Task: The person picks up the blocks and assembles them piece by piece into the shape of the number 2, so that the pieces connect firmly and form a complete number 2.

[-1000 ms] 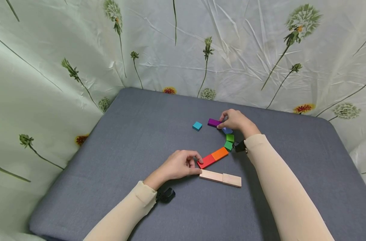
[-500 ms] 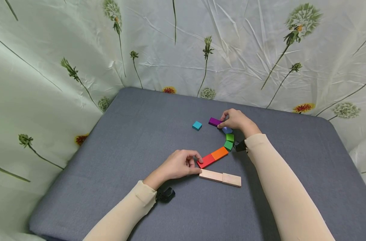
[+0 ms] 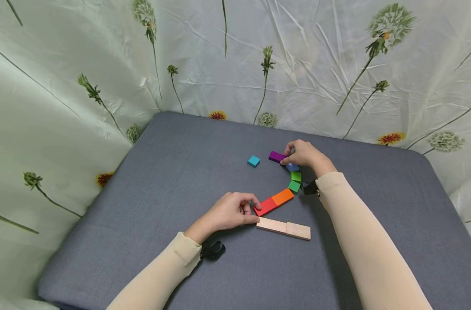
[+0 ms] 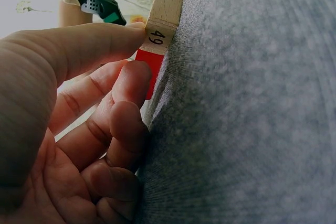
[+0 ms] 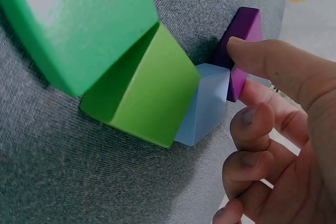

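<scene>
My right hand (image 3: 303, 153) pinches a purple block (image 3: 276, 156) between thumb and a finger at the far end of a curved row. In the right wrist view the purple block touches a light-blue block (image 5: 206, 103). A lime-green block (image 5: 157, 90) and a darker green block (image 5: 79, 24) follow, then an orange block (image 3: 283, 196) and a red block (image 3: 266, 207) in the head view. Thumb and index finger of my left hand (image 3: 231, 212) hold the near ends of the red block and a plain wooden block (image 4: 156, 36) marked "49".
A second plain wooden block (image 3: 298, 231) continues the wooden line to the right. A loose turquoise block (image 3: 254, 161) lies left of the purple one. Everything rests on a grey cloth-covered table (image 3: 161, 172), with a flowered curtain (image 3: 235, 56) along its back and left.
The purple block has shifted very slightly to the right and away in my right hand's grip. My left hand and the other blocks stay as they were.
</scene>
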Action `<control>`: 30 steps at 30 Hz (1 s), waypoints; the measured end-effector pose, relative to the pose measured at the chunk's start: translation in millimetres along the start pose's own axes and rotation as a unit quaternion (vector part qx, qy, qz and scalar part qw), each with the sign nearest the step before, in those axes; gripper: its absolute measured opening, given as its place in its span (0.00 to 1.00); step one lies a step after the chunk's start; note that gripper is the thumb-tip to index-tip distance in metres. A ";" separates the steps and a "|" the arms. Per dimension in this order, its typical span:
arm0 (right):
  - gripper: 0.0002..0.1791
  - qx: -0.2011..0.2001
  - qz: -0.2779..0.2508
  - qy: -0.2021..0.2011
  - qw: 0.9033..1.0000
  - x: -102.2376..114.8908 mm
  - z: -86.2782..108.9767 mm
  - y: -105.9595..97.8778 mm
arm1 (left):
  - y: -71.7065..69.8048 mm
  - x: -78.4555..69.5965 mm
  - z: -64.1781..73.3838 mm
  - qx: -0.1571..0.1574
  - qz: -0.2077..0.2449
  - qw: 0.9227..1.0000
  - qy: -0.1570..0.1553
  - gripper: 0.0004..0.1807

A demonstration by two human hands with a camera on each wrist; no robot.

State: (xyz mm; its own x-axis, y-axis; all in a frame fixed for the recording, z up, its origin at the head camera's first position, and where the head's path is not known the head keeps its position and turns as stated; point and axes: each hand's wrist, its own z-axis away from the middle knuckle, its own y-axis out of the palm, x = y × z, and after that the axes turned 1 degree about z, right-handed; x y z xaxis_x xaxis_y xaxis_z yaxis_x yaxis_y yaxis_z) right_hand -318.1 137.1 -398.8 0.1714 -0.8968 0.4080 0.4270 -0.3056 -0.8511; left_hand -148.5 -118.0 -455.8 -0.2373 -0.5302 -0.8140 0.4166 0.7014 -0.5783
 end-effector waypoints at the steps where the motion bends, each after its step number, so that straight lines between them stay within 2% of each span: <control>1: 0.17 0.000 0.000 0.000 1.000 0.0 -0.3 0.2 | 0.0 0.0 0.0 0.000 0.000 1.000 0.000 0.11; 30: 0.17 0.010 0.001 -0.007 1.000 0.4 1.1 -1.9 | -0.3 0.0 -1.0 0.003 -0.003 1.000 -0.006 0.11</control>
State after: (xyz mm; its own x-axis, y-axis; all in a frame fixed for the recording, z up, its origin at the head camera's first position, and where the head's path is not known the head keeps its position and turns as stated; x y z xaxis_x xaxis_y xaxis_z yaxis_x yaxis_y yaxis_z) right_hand -317.8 137.7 -396.7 0.1847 -0.8931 0.4102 0.4433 -0.2968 -0.8458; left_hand -149.5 -117.7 -455.7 -0.2282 -0.5403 -0.8100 0.4211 0.6953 -0.5824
